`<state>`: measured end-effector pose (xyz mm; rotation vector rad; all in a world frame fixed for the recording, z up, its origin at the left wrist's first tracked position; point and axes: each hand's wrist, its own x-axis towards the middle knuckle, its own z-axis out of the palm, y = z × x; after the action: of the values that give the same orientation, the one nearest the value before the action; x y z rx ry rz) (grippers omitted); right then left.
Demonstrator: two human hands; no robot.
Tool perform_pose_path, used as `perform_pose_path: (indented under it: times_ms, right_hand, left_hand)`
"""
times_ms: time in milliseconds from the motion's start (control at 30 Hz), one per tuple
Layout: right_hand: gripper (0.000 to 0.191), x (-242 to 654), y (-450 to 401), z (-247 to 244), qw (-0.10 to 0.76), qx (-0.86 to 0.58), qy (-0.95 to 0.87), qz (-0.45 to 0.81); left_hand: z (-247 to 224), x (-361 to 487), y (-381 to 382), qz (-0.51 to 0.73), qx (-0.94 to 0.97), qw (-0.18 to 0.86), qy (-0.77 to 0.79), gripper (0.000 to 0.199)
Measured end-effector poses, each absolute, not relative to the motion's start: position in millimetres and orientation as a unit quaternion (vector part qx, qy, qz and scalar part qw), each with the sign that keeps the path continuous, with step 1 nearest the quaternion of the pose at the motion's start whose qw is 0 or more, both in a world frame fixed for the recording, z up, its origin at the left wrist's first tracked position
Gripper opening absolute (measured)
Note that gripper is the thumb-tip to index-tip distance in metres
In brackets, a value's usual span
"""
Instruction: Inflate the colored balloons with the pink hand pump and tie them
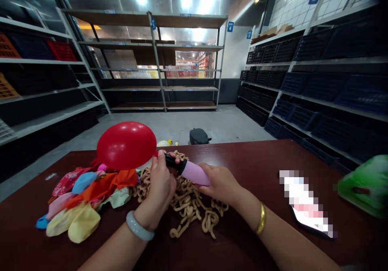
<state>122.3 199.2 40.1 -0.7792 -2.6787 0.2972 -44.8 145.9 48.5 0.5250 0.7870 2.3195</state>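
A blown-up red balloon [126,145] lies to the left, its neck drawn onto the black nozzle end of a hand pump [195,172]. My left hand [160,180] is closed around that neck, with the pump's black end at its fingers. Wrapped round the pump's pink barrel is my right hand [221,182]. Limp balloons [93,194] in red, orange, yellow, pink and blue are heaped on the table left of my hands. Under the pump spreads a tangle of long beige strands [190,210], which look like uninflated long balloons.
On the dark red table [248,157], a phone-like object [306,206], partly pixelated, lies to the right. Beyond it is a green bag [365,186]. A dark grey stool-like object [199,136] stands on the floor ahead. Shelves with crates [315,89] line the sides.
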Motion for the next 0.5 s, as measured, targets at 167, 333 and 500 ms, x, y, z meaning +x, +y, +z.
perform_pose_path:
  times_ms: [167, 333, 500]
  right_hand:
    - [0.057, 120.9, 197.7, 41.9, 0.184, -0.263, -0.936, 0.141]
    - [0.058, 127.2, 202.4, 44.2, 0.185, -0.248, -0.942, 0.130]
    - [0.060, 134.0, 212.8, 46.1, 0.176, -0.251, -0.946, 0.101]
  left_hand:
    - [63.6, -65.1, 141.2, 0.867, 0.228, 0.306, 0.319, 0.022]
    - [88.5, -107.3, 131.9, 0.886, 0.197, 0.236, 0.346, 0.013]
    - [98.7, -136.1, 129.7, 0.897, 0.167, 0.178, 0.368, 0.019]
